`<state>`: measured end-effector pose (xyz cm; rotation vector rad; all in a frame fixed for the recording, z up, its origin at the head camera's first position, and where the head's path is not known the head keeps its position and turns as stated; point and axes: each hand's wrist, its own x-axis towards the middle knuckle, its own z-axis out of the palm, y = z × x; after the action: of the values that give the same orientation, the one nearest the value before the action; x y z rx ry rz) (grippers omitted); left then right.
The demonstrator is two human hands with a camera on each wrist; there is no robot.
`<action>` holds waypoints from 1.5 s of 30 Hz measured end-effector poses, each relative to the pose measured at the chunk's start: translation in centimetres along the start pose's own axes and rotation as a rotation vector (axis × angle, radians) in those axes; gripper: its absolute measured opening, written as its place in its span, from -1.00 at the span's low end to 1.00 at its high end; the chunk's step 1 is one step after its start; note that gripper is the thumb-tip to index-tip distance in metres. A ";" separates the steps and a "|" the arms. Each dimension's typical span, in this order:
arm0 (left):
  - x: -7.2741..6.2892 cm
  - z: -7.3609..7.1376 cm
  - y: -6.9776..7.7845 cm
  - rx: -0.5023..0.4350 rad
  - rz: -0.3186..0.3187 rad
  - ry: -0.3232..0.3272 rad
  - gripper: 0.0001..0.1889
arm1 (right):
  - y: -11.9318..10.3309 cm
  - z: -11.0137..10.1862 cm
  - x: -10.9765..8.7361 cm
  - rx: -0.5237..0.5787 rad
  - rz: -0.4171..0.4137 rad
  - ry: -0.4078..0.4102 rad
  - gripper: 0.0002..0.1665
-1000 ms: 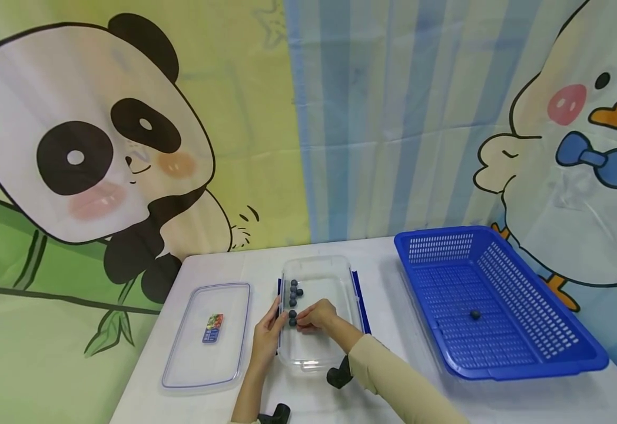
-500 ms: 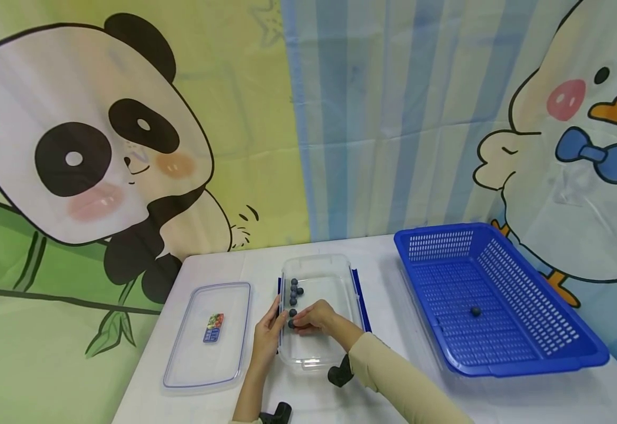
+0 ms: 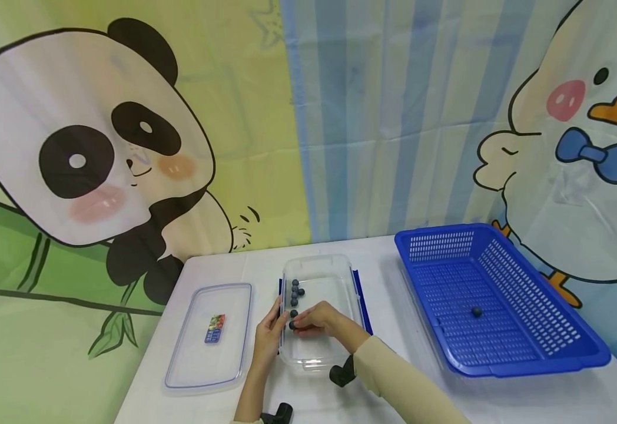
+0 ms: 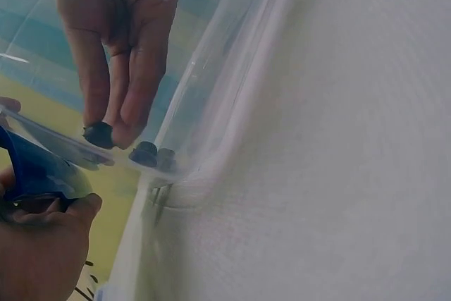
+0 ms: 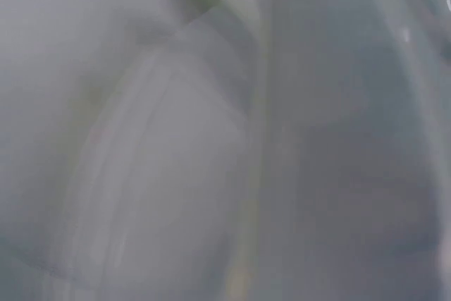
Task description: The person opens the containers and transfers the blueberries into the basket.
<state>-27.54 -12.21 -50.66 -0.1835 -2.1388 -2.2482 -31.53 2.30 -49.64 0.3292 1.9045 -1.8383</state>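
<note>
At lower centre of the head view, the left hand (image 3: 268, 337) grips a clear rectangular plastic box (image 3: 332, 291); inside, the right hand (image 3: 317, 318) pinches a round dark-blue berry (image 4: 98, 134), likely light, bruisable, best held by its sides.

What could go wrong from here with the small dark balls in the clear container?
1. The right hand pinches one small dark ball; its grip could slip and let the ball roll across the clear container.
2. The neighbouring ball sits close to those fingers, so a nudge might shift it.
3. The left hand holds the container's side; a tug there might set the loose balls rolling.
</note>
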 end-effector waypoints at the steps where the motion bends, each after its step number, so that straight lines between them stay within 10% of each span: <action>1: 0.0 0.0 0.0 -0.001 -0.001 -0.001 -0.45 | -0.1 -0.1 -0.1 0.014 0.004 -0.006 -0.80; 16: 0.1 -0.1 -0.2 0.025 0.005 0.003 -0.39 | -1.3 -1.1 -2.7 0.063 -0.049 -0.108 -0.76; 25: 1.2 -0.4 -2.8 0.024 0.018 0.055 -0.48 | -3.7 -4.7 -5.1 0.069 -0.114 -0.252 -0.69; 45: 1.0 -0.3 -3.3 0.031 0.011 0.065 -0.49 | -4.9 -28.2 -13.5 0.003 -0.274 -0.437 -0.69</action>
<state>-28.91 -12.24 -53.79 -0.1186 -2.1335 -2.1819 -26.96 31.78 -38.98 -0.3273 1.6984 -1.8884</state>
